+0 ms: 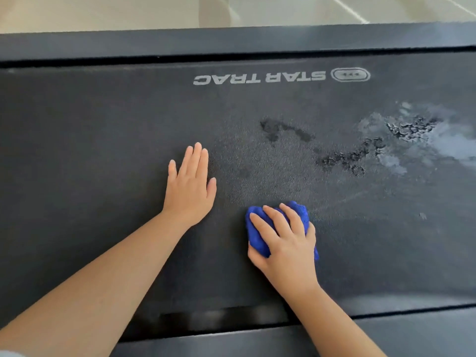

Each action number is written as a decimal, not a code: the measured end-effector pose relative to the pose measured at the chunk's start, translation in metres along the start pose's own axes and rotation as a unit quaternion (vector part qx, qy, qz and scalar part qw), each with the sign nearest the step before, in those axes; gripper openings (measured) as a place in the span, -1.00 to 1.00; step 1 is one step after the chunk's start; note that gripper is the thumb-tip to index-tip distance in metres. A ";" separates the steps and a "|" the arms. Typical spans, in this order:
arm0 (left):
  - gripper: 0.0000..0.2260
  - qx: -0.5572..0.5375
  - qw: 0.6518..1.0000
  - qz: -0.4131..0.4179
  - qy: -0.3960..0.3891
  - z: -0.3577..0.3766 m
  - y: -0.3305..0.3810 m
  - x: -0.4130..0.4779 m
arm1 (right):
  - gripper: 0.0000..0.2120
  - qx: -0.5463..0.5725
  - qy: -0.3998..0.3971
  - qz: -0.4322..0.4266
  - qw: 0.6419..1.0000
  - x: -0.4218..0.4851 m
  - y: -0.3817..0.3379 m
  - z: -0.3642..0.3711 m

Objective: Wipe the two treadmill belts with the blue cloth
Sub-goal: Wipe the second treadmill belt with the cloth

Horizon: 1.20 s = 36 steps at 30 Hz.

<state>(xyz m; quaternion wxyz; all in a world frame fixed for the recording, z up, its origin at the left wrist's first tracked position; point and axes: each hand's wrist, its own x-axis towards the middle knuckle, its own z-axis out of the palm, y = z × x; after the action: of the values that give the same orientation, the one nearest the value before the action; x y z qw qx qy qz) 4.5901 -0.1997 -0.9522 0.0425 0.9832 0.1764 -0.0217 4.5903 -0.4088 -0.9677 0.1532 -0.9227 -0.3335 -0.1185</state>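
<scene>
- A person leans over a dark treadmill belt (103, 150), and both bare arms reach out onto it.
- The right hand (286, 243) grasps the blue cloth (257, 240). The fingers curl over the top of it and the thumb tucks in at the side.
- The blue cloth is scrunched into a ball. It sits on the belt under the right hand, near the middle and on the side close to the person.
- Bits of blue stick out between the fingers and past the fingertips.
- The left hand (189, 186) lies flat on the belt with the palm down. Its fingers are straight and close together, and it holds nothing.
- The left hand is beside the cloth but apart from it, a bit farther up the belt.
- White letters (258, 78) on the belt say STAR TRAC. They look upside down from where the person is, and a small oval badge sits next to them.
- Dark wet marks (283, 130) show on the belt beyond the cloth.
- More to the right there is a bigger shiny wet patch (412, 130) with bubbly dark spots in it.
- A dark side rail (231, 43) runs along the far edge of the belt.
- Another rail (412, 331) runs along the near edge.
- A pale floor (103, 11) shows past the far rail.
</scene>
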 end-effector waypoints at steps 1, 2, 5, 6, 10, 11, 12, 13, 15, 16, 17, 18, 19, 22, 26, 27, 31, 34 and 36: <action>-0.45 0.007 1.000 -0.008 -0.013 0.001 -0.003 0.006 | -0.58 0.004 0.008 -0.011 1.000 0.009 -0.001 0.005; -0.44 0.007 1.000 -0.013 -0.022 0.003 -0.004 0.011 | -0.58 0.009 0.015 -0.020 1.000 0.021 -0.001 0.010; -0.45 -0.007 0.999 -0.018 -0.036 0.005 -0.005 0.013 | -0.60 0.023 0.021 -0.036 0.999 0.078 0.002 0.028; -0.45 -0.008 0.999 -0.020 -0.034 0.006 -0.005 0.013 | -0.61 0.026 0.017 -0.034 0.999 0.100 0.002 0.035; -0.39 -0.002 1.000 -0.015 -0.021 0.006 -0.008 0.014 | -0.63 0.050 -0.026 -0.018 0.998 0.199 0.001 0.063; -0.40 0.001 1.000 -0.013 -0.022 0.007 -0.008 0.014 | -0.63 0.048 -0.057 -0.013 0.997 0.225 0.001 0.069; -0.42 0.006 1.000 -0.011 -0.021 0.007 -0.009 0.014 | -0.60 0.038 -0.094 -0.009 0.995 0.250 0.000 0.075; -0.43 0.010 1.000 -0.009 -0.019 0.008 -0.010 0.015 | -0.58 0.027 -0.119 -0.007 0.993 0.273 0.001 0.082; -0.44 0.014 1.000 -0.007 -0.019 0.010 -0.011 0.015 | -0.58 0.018 -0.136 -0.002 0.991 0.303 0.002 0.089; -0.44 0.017 1.000 -0.009 -0.020 0.011 -0.011 0.015 | -0.58 0.021 -0.137 -0.003 0.990 0.308 0.001 0.091; -0.44 0.021 1.000 -0.009 -0.019 0.011 -0.012 0.015 | -0.58 0.024 -0.131 -0.004 0.991 0.303 0.000 0.091; -0.44 0.023 1.000 -0.008 -0.019 0.011 -0.012 0.016 | -0.59 0.024 -0.107 -0.004 0.994 0.289 0.001 0.090; -0.44 0.023 1.000 -0.007 -0.018 0.011 -0.011 0.016 | -0.61 0.029 -0.064 -0.011 0.997 0.267 0.001 0.087; -0.45 0.016 1.000 -0.007 -0.011 0.011 -0.010 0.015 | -0.59 0.058 -0.001 -0.048 0.997 0.186 0.002 0.065; -0.45 0.007 1.000 -0.004 -0.006 0.010 -0.009 0.015 | -0.59 0.077 -0.003 -0.095 0.992 0.143 0.008 0.051; -0.45 0.008 1.000 -0.003 -0.006 0.009 -0.009 0.016 | -0.59 0.070 0.001 -0.094 0.993 0.155 0.009 0.054; -0.46 0.012 1.000 -0.006 0.000 0.010 -0.009 0.015 | -0.67 0.058 -0.008 -0.045 0.997 0.239 0.003 0.079; -0.46 0.010 1.000 -0.001 0.005 0.011 -0.011 0.012 | -0.64 0.022 -0.073 0.006 0.997 0.317 0.003 0.103; -0.47 0.003 1.000 0.002 0.012 0.011 -0.013 0.012 | -0.63 -0.001 -0.076 0.033 0.997 0.361 0.002 0.116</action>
<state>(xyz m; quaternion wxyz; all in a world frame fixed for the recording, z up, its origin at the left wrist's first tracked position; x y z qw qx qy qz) 4.5969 -0.1847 -0.9653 0.0374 0.9838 0.1751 -0.0101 4.8762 -0.1595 -0.9592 0.1308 -0.9395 -0.3136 -0.0436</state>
